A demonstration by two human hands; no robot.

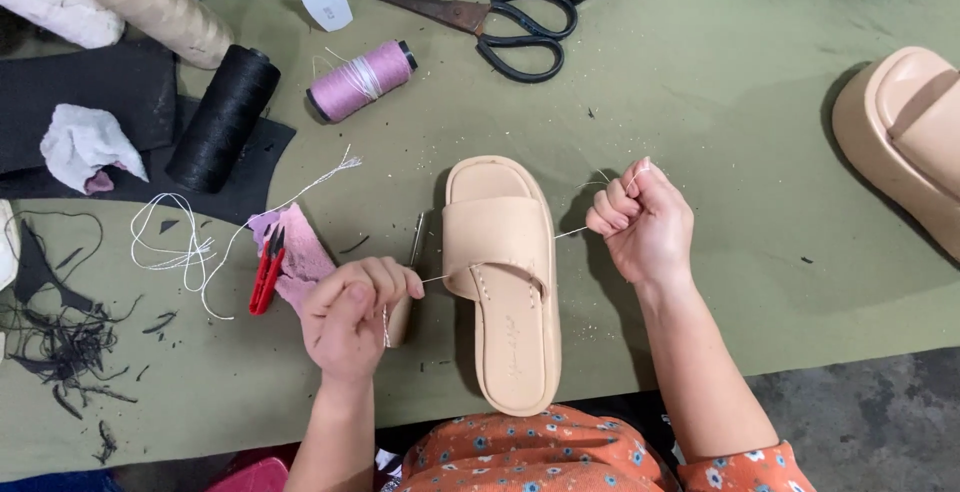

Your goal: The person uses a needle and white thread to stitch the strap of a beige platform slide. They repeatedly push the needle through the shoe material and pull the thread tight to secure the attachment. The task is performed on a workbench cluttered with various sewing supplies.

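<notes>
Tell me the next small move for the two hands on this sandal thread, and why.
Probably pull both hands a little further apart to snug the stitch. The left hand and right hand each grip an end of the white thread running out either side of the beige sandal strap, and the right-side length looks slightly slack.

sandal [505, 292] beige | thread [572, 233] white | snips [266, 272] red | spool [358, 81] pink | tablecloth [700, 102] olive
</notes>
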